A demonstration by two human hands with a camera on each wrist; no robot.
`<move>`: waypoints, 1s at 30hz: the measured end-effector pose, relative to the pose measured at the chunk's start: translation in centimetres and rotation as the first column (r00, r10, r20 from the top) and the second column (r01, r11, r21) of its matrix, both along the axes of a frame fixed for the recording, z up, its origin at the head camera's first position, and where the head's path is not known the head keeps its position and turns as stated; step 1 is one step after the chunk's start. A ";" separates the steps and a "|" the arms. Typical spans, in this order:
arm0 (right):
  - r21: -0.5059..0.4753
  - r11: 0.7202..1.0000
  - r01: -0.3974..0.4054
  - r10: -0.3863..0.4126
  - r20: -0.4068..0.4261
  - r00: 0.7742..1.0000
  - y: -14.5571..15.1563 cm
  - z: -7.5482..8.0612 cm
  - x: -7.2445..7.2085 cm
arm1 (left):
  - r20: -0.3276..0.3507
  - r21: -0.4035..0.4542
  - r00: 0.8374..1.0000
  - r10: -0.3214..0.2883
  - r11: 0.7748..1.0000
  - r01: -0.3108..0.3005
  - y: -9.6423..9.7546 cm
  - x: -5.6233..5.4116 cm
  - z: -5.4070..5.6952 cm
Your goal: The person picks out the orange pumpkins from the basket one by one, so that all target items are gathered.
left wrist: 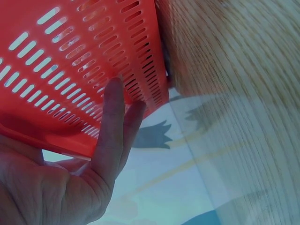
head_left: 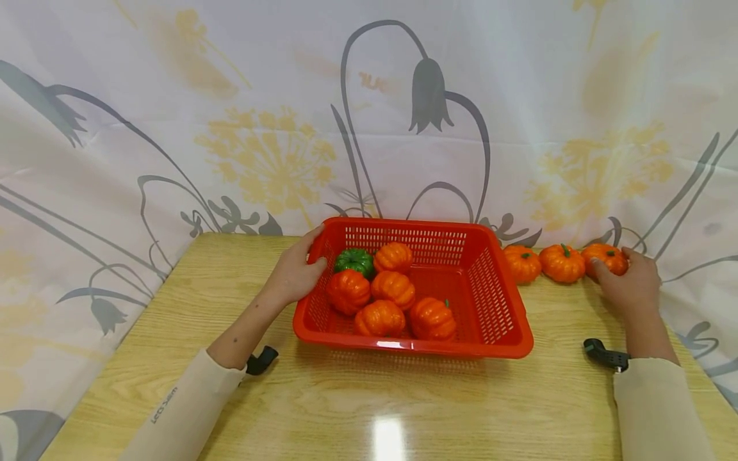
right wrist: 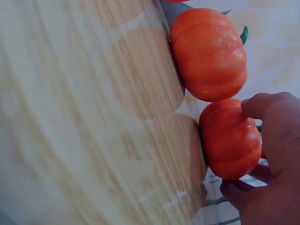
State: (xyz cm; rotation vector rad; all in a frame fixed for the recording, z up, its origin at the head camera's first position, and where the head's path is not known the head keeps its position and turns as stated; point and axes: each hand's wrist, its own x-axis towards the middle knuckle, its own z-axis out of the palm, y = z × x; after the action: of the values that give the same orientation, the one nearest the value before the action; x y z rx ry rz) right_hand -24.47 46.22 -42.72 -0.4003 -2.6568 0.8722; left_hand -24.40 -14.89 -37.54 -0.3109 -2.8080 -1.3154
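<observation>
1. Rightmost pumpkin [head_left: 607, 255], orange w/ a green stem, is located at the far R part of the table [head_left: 438, 394], near the patterned cloth [head_left: 277, 77]; it is the last one in a row of three.
2. It is gripped by the R hand [head_left: 635, 283]: in the R wrist view the thumb is placed on one side and the fingertips [right wrist: 228, 188] on the other, so the hand is spread only approx. as wide as the pumpkin. Whether it is slightly lifted cannot be told.
3. The middle pumpkin [head_left: 562, 264] is touched by the gripped one, acc. to the R wrist view. The leftmost pumpkin [head_left: 524, 266] of this row is seen just beside, partly covered by the basket rim.
4. The red basket [head_left: 461, 348] is placed approx. in the centre of the table. Its L rim is held by the L hand [head_left: 295, 272], w/ the thumb on the inner side and the fingers [left wrist: 110, 126] stretched along the slotted outer wall.
5. In the basket six pumpkins are contained, mainly in the L half: one green pumpkin [head_left: 354, 262] at the back L, plus five orange pumpkins [head_left: 394, 289] close together.
6. On both arms beige sleeves [head_left: 187, 410] are worn, and at each wrist a black device [head_left: 262, 360] is seen.
</observation>
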 end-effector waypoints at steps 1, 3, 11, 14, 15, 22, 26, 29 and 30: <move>0.000 1.000 -0.003 0.003 -0.003 1.000 0.0 0.0 0.0 | -0.001 0.000 1.000 0.001 1.000 -0.001 0.0 0.0 0.0; 0.015 1.000 -0.014 0.014 -0.009 1.000 0.0 0.2 0.0 | -0.005 0.000 1.000 0.001 1.000 -0.001 0.0 -0.1 0.0; 0.055 0.998 -0.029 0.034 -0.105 0.994 -1.1 2.4 -0.2 | -0.016 -0.010 1.000 -0.007 1.000 0.006 0.0 0.0 -0.1; 0.040 0.999 -0.031 0.037 -0.140 0.989 -2.0 3.9 -0.2 | -0.021 -0.021 1.000 -0.005 1.000 0.004 0.0 0.0 -0.1; 0.042 0.999 -0.033 0.039 -0.151 0.988 -2.3 4.3 -0.2 | -0.020 -0.019 1.000 -0.002 1.000 0.002 0.0 0.0 0.0; 0.011 0.997 -0.082 0.082 -0.252 0.964 -4.7 6.9 0.3 | -0.009 -0.003 1.000 -0.005 1.000 0.005 0.1 -0.1 0.0; 0.009 0.991 -0.135 0.132 -0.273 0.953 -6.1 7.9 0.7 | -0.013 -0.006 1.000 -0.006 1.000 0.006 0.1 0.0 0.1; 0.023 0.983 -0.184 0.183 -0.296 0.938 -7.2 8.5 0.9 | -0.010 -0.005 1.000 -0.004 1.000 0.004 0.1 0.1 0.1; 0.028 0.979 -0.202 0.200 -0.307 0.930 -7.6 8.7 1.0 | -0.009 -0.003 1.000 -0.003 1.000 0.003 0.0 0.1 0.1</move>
State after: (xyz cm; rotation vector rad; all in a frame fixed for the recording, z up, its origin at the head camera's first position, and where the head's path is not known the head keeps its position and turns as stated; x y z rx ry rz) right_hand -23.50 38.62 -34.07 0.0127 -2.4317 0.9155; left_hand -24.31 -14.84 -37.44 -0.3210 -2.8041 -1.3067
